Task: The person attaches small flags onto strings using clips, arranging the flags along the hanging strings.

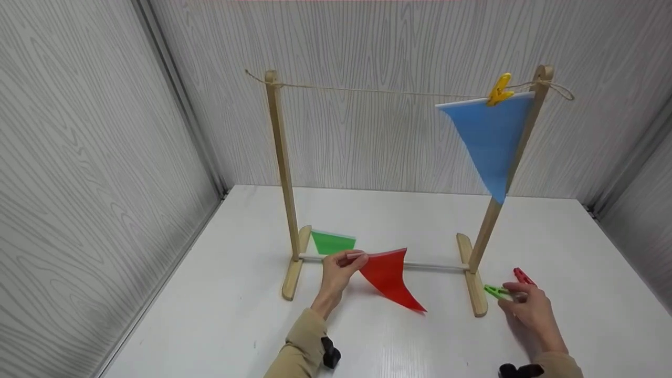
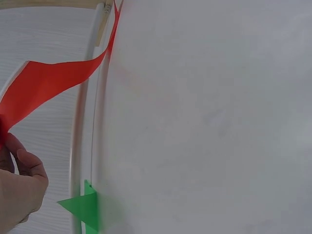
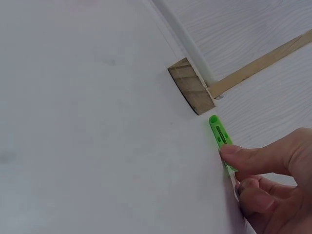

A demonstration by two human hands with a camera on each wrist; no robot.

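My left hand [image 1: 336, 275] pinches the white top edge of a red triangular flag [image 1: 387, 275], whose tip hangs toward the front right. The left wrist view shows the red flag [image 2: 48, 83] held at one end, well above the table. At the right, my right hand [image 1: 534, 312] has thumb and fingers on a green clothespin [image 1: 494, 292] low over the table. In the right wrist view, thumb and index pinch the green clothespin [image 3: 219, 130] at one end. A red clothespin [image 1: 523, 276] lies just behind this hand.
A wooden stand [image 1: 283, 168] carries a string [image 1: 367, 91] between two posts. From its right end hangs a blue flag [image 1: 488, 136], clipped by a yellow clothespin [image 1: 500, 90]. A green flag [image 1: 332, 242] lies behind the white lower bar [image 1: 436, 266].
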